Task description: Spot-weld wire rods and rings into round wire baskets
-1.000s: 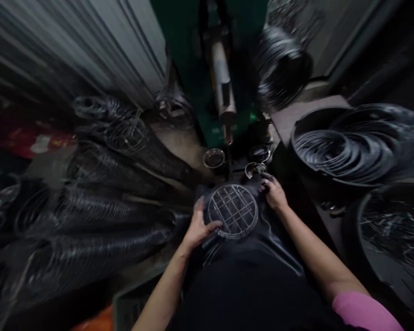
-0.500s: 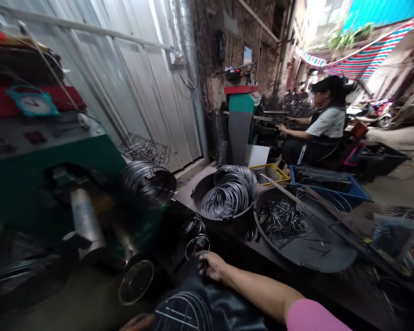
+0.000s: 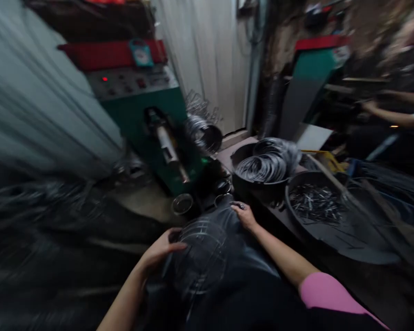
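Note:
A round wire rack [image 3: 202,253] with several bars lies on my lap, over a dark shiny apron [image 3: 241,248]. My left hand [image 3: 165,248] grips the rack's left rim, thumb on top and fingers beneath. Beyond the rack's far right side, my right hand [image 3: 244,216] is closed near the apron over my knee. Something dark shows at its fingertips, too blurred to name. Just past this hand is a wire ring [image 3: 223,199], and another ring-topped round item [image 3: 182,203] stands low to the left. Motion blur softens the whole view.
A green machine [image 3: 131,110] with a protruding metal electrode arm [image 3: 167,145] stands ahead. To the right are a tub rim [image 3: 262,183] around wire coils [image 3: 265,165] and a pan [image 3: 362,248] with short metal pieces. A co-worker's arms [image 3: 396,112] reach toward another machine [image 3: 310,78].
The view has swung left and downward, so the scene has shifted right. My left hand has come fully into view at the wire rack's rim. My right hand remains closed near the knee.

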The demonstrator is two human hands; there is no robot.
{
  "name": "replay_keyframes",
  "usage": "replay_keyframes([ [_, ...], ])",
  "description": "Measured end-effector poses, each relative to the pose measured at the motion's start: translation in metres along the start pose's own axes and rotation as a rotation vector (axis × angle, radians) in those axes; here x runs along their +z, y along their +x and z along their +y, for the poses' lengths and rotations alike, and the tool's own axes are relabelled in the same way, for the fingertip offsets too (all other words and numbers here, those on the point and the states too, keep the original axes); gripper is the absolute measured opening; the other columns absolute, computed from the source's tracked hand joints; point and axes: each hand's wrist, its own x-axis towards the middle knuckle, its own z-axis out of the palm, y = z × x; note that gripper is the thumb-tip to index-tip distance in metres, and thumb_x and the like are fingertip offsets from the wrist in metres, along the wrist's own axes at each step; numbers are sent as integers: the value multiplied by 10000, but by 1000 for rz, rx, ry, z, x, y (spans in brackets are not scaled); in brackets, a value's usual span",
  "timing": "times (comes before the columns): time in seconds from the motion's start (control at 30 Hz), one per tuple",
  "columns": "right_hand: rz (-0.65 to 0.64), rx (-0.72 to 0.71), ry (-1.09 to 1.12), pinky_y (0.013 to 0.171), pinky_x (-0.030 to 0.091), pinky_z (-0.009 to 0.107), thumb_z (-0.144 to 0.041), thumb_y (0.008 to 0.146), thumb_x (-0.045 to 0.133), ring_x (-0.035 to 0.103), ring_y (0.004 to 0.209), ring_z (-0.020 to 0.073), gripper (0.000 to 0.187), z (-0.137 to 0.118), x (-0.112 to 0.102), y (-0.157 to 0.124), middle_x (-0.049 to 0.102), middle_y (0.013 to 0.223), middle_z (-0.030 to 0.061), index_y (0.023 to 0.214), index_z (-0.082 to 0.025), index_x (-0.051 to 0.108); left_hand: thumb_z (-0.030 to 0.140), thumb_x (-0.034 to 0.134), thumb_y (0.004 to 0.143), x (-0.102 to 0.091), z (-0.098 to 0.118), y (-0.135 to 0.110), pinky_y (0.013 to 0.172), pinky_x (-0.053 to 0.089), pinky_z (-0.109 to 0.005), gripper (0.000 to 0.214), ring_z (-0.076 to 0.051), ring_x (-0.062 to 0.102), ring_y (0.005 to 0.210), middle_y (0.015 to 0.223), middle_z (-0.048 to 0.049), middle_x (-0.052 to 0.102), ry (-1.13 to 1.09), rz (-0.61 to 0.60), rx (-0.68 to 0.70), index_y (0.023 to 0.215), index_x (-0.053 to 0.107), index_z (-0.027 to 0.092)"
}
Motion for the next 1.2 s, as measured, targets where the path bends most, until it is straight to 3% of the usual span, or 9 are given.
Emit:
replay_keyframes([
  [0.1, -26, -97, -177, 828, 438, 352, -399, 634, 619, 590, 912, 231, 253, 11, -15, -3, 681, 912, 70, 791, -211, 682, 361, 789, 462, 1, 2, -18, 927, 428, -415, 606, -298, 567, 1020, 1018, -100, 640, 67, 42, 50, 985, 580, 136],
  [0.23, -78, -130, -467, 786, 459, 386, -377, 631, 611, 628, 822, 254, 195, 1, -26, 0, 699, 808, 85, 698, -208, 681, 341, 815, 452, 2, 19, -27, 933, 421, -417, 685, -286, 544, 1034, 1073, -107, 588, 290, 263, 265, 1049, 547, 138],
  [0.37, -304, -139, -412, 719, 475, 316, -405, 671, 609, 626, 783, 203, 291, -66, -7, 3, 691, 821, 53, 855, -188, 669, 243, 808, 456, 6, 45, -13, 1037, 312, -430, 709, -300, 415, 1195, 1206, -120, 492, 606, 543, 561, 1099, 523, 157],
  [0.47, -504, -131, -428, 626, 457, 261, -347, 601, 682, 585, 673, 151, 311, -122, 20, 8, 647, 726, -4, 862, -188, 621, 253, 805, 466, 10, 55, 8, 1026, 301, -451, 682, -311, 409, 1193, 1205, -139, 479, 714, 631, 611, 1080, 525, 155],
  [0.57, -596, -115, -485, 550, 413, 232, -261, 531, 700, 515, 578, 118, 271, -149, 49, 22, 571, 615, -49, 750, -186, 559, 276, 802, 480, 15, 55, 28, 1010, 298, -457, 657, -319, 406, 1188, 1214, -152, 470, 760, 649, 599, 1065, 530, 154],
  [0.73, -531, -169, -590, 509, 352, 218, -206, 521, 665, 453, 551, 107, 231, -140, 80, 44, 496, 561, -67, 645, -196, 471, 281, 784, 490, 21, 50, 48, 1004, 277, -471, 636, -317, 404, 1178, 1219, -147, 468, 769, 639, 567, 1060, 526, 162],
  [0.93, -365, -300, -478, 547, 370, 232, -232, 616, 570, 473, 579, 118, 106, -106, 94, 43, 509, 586, -46, 654, -202, 476, 297, 759, 508, 25, 48, 57, 996, 281, -454, 622, -304, 397, 1184, 1242, -153, 461, 779, 610, 532, 1069, 525, 162],
  [1.0, -372, -306, -417, 584, 403, 241, -213, 633, 530, 518, 615, 131, 43, -98, 94, 40, 560, 623, -29, 667, -199, 509, 297, 752, 513, 28, 48, 59, 989, 293, -442, 613, -294, 406, 1177, 1234, -149, 469, 773, 607, 519, 1068, 529, 164],
  [1.2, -517, -267, -417, 699, 476, 291, -205, 694, 504, 624, 752, 182, 157, -94, 87, 41, 677, 736, 20, 747, -192, 652, 290, 765, 496, 31, 45, 65, 994, 307, -429, 651, -290, 417, 1177, 1235, -146, 473, 730, 575, 495, 1089, 533, 153],
])
